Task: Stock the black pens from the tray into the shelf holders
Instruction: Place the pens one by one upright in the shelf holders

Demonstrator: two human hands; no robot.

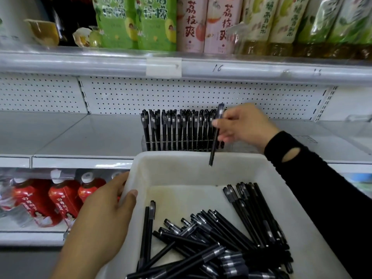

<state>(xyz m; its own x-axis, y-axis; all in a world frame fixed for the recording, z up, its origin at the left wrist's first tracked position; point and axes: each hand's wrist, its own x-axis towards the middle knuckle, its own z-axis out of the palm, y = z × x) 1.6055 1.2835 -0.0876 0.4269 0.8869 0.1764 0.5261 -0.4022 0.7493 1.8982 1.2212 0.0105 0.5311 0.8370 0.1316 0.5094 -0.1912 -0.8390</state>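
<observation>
Nearest me, loose black pens lie heaped in the white tray. My left hand grips the tray's left rim, thumb curled over the edge. Above the tray's far rim, my right hand pinches a single pen, tip down. Just beyond the tray, the clear shelf holder carries a row of upright pens.

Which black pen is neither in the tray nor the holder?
The pen pinched in the right hand, hanging tip-down over the tray. All others lie in the tray or stand in the shelf holder.
</observation>
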